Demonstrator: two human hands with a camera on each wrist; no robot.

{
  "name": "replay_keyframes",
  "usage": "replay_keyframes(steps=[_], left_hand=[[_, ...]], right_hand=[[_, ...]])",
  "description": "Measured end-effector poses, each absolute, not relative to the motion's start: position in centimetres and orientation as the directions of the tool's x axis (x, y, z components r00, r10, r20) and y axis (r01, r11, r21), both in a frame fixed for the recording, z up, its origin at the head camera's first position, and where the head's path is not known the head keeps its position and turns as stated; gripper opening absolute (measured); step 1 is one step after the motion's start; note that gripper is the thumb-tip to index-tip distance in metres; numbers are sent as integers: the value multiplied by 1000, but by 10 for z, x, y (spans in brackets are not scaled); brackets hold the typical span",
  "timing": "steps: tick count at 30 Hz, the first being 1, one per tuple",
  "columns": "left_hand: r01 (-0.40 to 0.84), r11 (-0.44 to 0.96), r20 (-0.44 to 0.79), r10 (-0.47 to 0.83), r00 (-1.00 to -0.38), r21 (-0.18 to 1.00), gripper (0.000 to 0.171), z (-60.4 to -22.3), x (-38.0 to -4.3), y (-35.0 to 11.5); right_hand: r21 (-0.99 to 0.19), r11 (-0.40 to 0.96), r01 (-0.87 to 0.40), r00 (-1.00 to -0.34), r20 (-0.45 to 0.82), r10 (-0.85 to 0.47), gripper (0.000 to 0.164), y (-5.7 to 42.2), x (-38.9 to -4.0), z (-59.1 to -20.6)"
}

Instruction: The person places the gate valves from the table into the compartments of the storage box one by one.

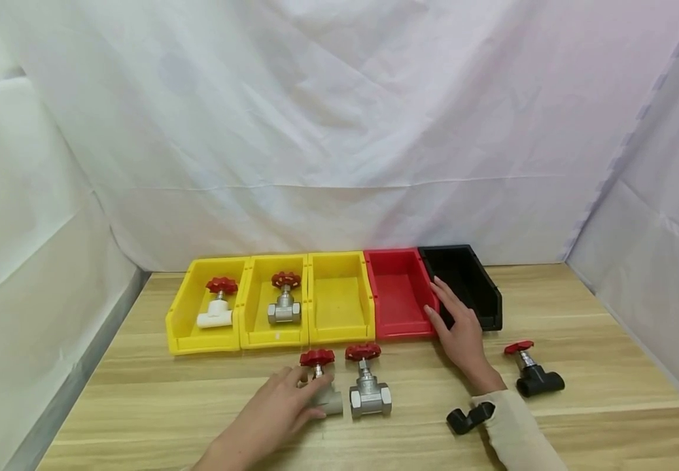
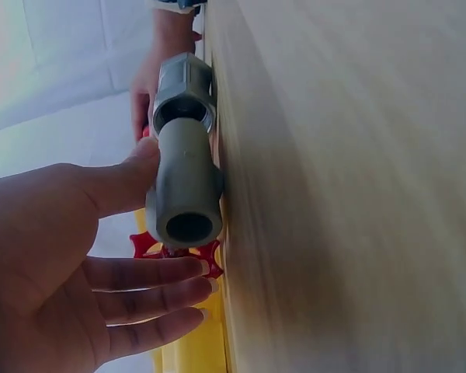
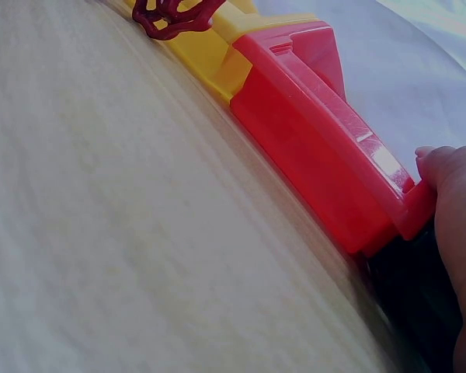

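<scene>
Well in from the tabletop (image 1: 139, 392)'s left edge, gray valve (image 1: 333, 403): matte tee body, round open pipe end, metal stem, red lobed handwheel (image 1: 317, 357); left hand (image 1: 275, 405) pinches it with thumb on the body, three fingers extended, silver valve (image 1: 370, 397) just beside. Toward the tabletop's back edge, right hand (image 1: 463, 330) is spread, fingertips resting at red bin (image 1: 400, 288)'s rim, next to black bin (image 1: 457, 271). Second yellow bin (image 1: 292, 339) from left has a pale front mark, too small to read.

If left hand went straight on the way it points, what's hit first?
The grey tee-bodied valve, already right at the left hand; past it, likely the silver metal valve, though depth between them is hard to judge.
</scene>
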State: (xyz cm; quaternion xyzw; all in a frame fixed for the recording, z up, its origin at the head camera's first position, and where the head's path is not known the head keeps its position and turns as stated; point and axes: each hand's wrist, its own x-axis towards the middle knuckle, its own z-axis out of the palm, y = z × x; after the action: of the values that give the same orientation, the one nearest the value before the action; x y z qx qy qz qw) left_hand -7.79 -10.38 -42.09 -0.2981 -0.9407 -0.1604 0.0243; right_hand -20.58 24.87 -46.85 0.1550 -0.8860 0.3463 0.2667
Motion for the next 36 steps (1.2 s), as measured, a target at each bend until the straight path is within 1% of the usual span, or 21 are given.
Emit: replay_keyframes(steps=[4,10,19,24,29,36], left_hand=[[576,771,112,570,-814,271,51,-422,-78,-100],[591,772,105,584,-805,235,48,-423,-78,-94],[594,787,140,577,-804,165,41,-423,-78,-85],[579,801,168,556,-814,152,41,-422,-77,-80],[576,809,206,547,-811,119,40,-423,-77,-76],[563,817,222,530,-819,125,36,-425,-76,-73]], right_hand=[[-529,715,-457,-812,577,-92,56,249,-207,-468],[-532,723,-440,-821,565,-84,56,249,-205,-469],[-532,723,-441,-820,565,-85,57,248,-205,-470],[-532,719,-447,-816,572,-84,57,248,-205,-469],[-524,724,-449,-813,575,-88,56,248,-205,-469],[-519,722,-458,-808,582,-93,56,248,-205,-469]])
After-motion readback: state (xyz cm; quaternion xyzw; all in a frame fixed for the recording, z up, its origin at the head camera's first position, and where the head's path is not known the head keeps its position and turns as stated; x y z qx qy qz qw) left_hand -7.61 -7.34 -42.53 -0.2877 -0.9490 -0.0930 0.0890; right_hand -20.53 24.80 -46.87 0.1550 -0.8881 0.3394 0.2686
